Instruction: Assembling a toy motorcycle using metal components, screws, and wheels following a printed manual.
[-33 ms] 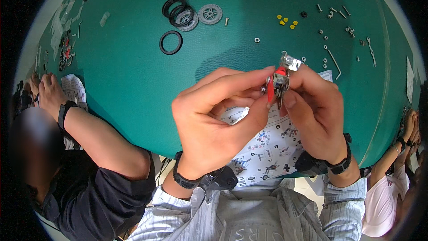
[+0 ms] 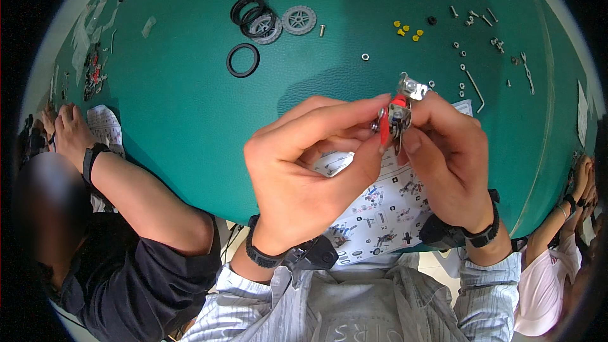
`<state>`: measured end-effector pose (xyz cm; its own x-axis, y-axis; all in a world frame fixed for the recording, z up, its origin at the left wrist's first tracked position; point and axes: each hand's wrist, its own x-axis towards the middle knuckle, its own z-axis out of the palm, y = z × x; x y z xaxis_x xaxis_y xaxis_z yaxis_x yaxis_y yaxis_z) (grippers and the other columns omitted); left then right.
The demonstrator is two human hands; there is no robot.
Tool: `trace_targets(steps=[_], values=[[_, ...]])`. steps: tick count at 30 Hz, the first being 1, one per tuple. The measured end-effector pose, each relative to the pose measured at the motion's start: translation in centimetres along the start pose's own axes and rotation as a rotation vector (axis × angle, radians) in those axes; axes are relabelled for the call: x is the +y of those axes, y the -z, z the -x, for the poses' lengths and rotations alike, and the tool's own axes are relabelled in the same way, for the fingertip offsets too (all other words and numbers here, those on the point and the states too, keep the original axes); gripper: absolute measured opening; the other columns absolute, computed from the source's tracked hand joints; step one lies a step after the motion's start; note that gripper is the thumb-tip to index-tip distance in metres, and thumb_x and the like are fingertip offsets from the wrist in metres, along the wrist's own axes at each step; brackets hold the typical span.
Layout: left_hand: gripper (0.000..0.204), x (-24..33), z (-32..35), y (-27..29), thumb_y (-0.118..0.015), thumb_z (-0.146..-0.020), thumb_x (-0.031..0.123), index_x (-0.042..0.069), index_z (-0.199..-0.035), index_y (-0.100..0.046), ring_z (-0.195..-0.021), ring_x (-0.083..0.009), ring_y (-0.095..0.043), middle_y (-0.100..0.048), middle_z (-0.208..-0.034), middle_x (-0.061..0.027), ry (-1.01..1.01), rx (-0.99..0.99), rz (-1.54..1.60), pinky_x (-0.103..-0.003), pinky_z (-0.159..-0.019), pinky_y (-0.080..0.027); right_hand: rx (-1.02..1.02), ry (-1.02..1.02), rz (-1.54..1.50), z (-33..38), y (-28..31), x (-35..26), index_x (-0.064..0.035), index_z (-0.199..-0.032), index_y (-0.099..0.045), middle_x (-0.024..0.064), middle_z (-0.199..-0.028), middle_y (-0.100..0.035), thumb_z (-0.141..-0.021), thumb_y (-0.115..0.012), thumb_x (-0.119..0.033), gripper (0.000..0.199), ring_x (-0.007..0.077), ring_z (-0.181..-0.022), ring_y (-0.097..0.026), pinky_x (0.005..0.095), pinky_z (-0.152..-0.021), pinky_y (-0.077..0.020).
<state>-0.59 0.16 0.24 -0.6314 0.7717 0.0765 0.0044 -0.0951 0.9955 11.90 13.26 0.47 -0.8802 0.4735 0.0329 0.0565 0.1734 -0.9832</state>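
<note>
Between my two hands is a small model assembly [image 2: 399, 116] of red and silver metal pieces with bolts, raised above the table's near edge. My left hand [image 2: 310, 164] pinches its left side, thumb and forefinger at the red piece. On the other side, my right hand [image 2: 449, 158] grips it between thumb and forefinger. A bent silver bracket [image 2: 414, 88] sticks out at its far end. Part of the assembly is hidden by my fingers. Beneath my hands lies a printed instruction sheet [image 2: 373, 215] with assembly drawings, partly covered by them.
On the green table [image 2: 190, 120] lie grey wheels [image 2: 299, 20], black tyres [image 2: 243, 60], yellow parts [image 2: 416, 38], a silver nut [image 2: 365, 57], a hex key [image 2: 474, 88] and a small spanner [image 2: 527, 73]. A co-worker's arm [image 2: 145, 196] rests at left; another person sits at right.
</note>
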Motion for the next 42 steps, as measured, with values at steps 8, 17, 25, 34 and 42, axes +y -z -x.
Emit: trace_targets(steps=[8,17,25,34,42], values=[[0.035,-0.02,0.09,0.00,-0.069,-0.078,-0.017,-0.009,-0.111,-0.068,-0.080,-0.0152,-0.064,-0.066,-0.093,-0.0120,0.029,0.010,0.025,-0.026,-0.071,-0.053,0.025,0.024,0.008,0.01,-0.29,0.21,-0.0007,-0.088,-0.056,0.0044,-0.066,-0.051,-0.090,-0.059,-0.003,0.005,0.0099,-0.054,-0.046,0.0257,-0.049,-0.0353],[0.032,-0.07,0.16,-0.01,-0.070,-0.079,-0.016,-0.008,-0.110,-0.068,-0.081,-0.0143,-0.064,-0.066,-0.093,-0.0116,0.022,0.017,0.017,-0.025,-0.071,-0.053,-0.005,-0.002,0.068,0.17,0.07,-0.27,-0.0004,-0.090,-0.057,0.0059,-0.069,-0.053,-0.089,-0.062,-0.002,0.005,0.0119,-0.055,-0.049,0.0259,-0.051,-0.0393],[0.032,-0.13,0.17,-0.15,-0.069,-0.080,-0.015,-0.008,-0.111,-0.068,-0.082,-0.0170,-0.067,-0.068,-0.097,-0.0146,0.026,0.032,0.048,-0.026,-0.072,-0.055,0.021,0.178,0.209,-0.07,0.04,-0.34,0.0004,-0.094,-0.059,0.0089,-0.076,-0.056,-0.087,-0.062,0.001,0.008,0.0163,-0.057,-0.053,0.0282,-0.053,-0.0436],[0.033,-0.11,0.16,-0.22,-0.066,-0.080,-0.018,-0.009,-0.112,-0.067,-0.083,-0.0181,-0.068,-0.067,-0.098,-0.0157,0.004,0.008,0.031,-0.027,-0.073,-0.055,0.053,0.051,0.112,0.33,-0.18,-0.33,-0.0010,-0.092,-0.058,0.0064,-0.071,-0.054,-0.090,-0.062,-0.003,0.005,0.0122,-0.055,-0.050,0.0261,-0.051,-0.0399],[0.032,-0.19,0.17,-0.31,-0.065,-0.080,-0.019,-0.009,-0.111,-0.068,-0.083,-0.0180,-0.068,-0.068,-0.098,-0.0159,0.021,0.024,0.041,-0.027,-0.074,-0.056,0.060,0.061,0.103,0.26,-0.27,-0.27,-0.0008,-0.091,-0.058,0.0058,-0.070,-0.054,-0.090,-0.062,-0.003,0.005,0.0102,-0.055,-0.049,0.0254,-0.051,-0.0391]])
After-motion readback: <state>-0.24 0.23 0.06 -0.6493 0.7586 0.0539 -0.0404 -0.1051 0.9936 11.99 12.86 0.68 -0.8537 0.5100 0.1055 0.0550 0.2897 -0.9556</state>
